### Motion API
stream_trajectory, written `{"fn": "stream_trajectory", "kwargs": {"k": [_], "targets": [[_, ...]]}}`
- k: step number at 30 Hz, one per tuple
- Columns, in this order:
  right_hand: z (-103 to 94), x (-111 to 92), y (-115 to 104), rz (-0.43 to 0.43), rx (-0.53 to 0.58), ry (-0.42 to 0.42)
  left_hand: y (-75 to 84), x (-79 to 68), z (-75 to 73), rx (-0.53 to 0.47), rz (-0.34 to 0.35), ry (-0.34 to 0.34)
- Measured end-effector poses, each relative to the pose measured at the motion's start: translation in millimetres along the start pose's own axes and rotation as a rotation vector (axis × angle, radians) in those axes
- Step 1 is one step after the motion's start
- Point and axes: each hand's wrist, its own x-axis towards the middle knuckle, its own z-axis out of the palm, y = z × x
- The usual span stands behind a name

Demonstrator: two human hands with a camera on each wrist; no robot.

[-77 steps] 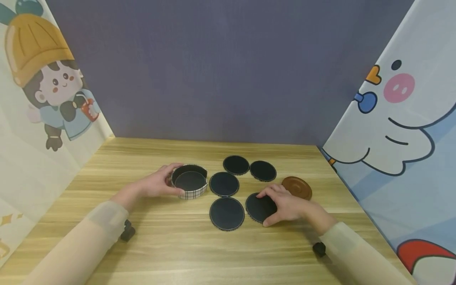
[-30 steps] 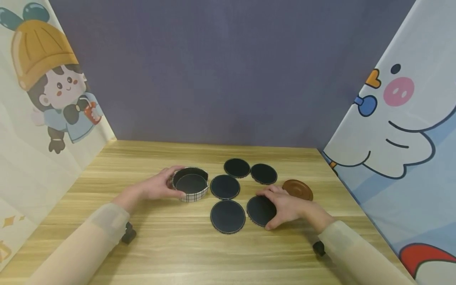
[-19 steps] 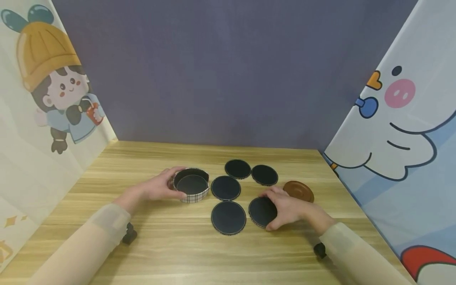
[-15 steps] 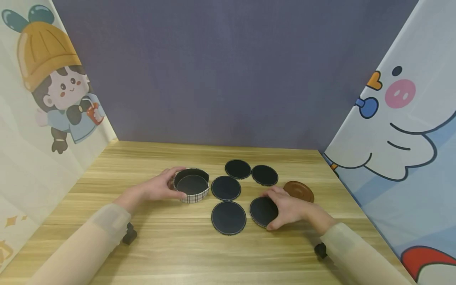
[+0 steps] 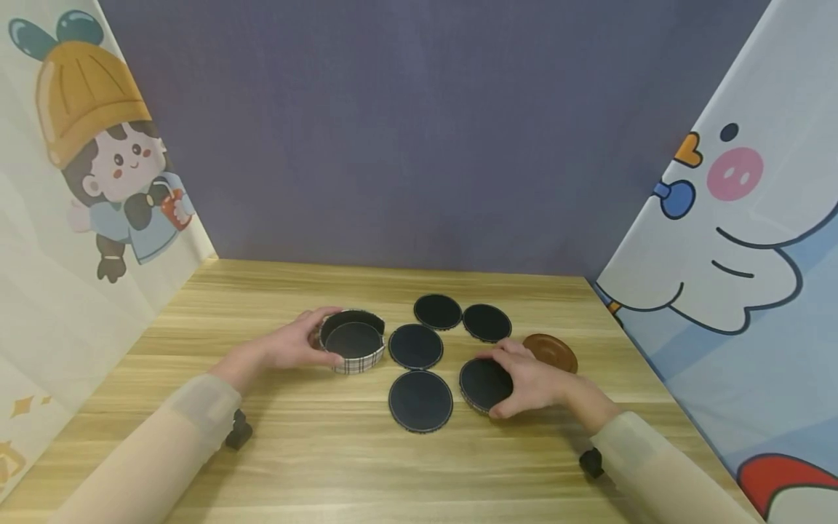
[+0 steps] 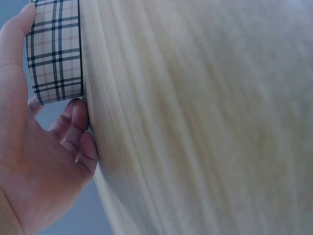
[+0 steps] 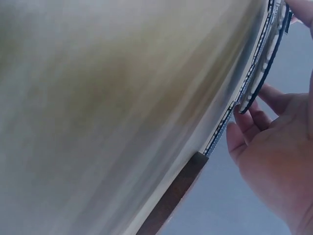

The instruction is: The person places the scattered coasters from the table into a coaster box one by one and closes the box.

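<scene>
My left hand (image 5: pixel 294 343) grips the left side of a round coaster holder (image 5: pixel 358 363), its thumb at the near wall. The holder has a plaid outside, a black inside and a notch in its right wall. In the left wrist view the plaid wall (image 6: pixel 55 54) stands on the table beside the curled fingers. With thumb and fingers at opposite edges, my right hand (image 5: pixel 533 380) pinches a round black coaster (image 5: pixel 481 383). The right wrist view shows this coaster's edge (image 7: pixel 268 58) tilted and raised off the surface. The hand covers the coaster's right part.
Several more black coasters lie flat: a near one (image 5: pixel 420 401), a middle one (image 5: pixel 415 346) and two at the back (image 5: pixel 437 311). A brown round dish (image 5: pixel 551 352) sits behind my right hand. Printed side walls and a grey back panel (image 5: pixel 406 145) enclose the wooden table (image 5: pixel 314 451).
The coaster under my right hand has risen slightly off the table and tilted, its side edge now showing. My left hand and the holder keep their place; the head view has shifted a little.
</scene>
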Motion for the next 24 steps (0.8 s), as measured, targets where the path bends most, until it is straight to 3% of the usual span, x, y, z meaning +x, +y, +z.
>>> {"fn": "stream_trajectory", "kwargs": {"k": [16, 24], "targets": [[-6.9, 18.0, -7.0, -0.013, -0.051, 0.099, -2.6, 1.6, -1.2, 0.004, 0.006, -0.007], [-10.6, 26.9, -18.6, 0.003, -0.043, 0.088, -5.1, 3.6, -1.0, -0.003, 0.005, -0.004]]}}
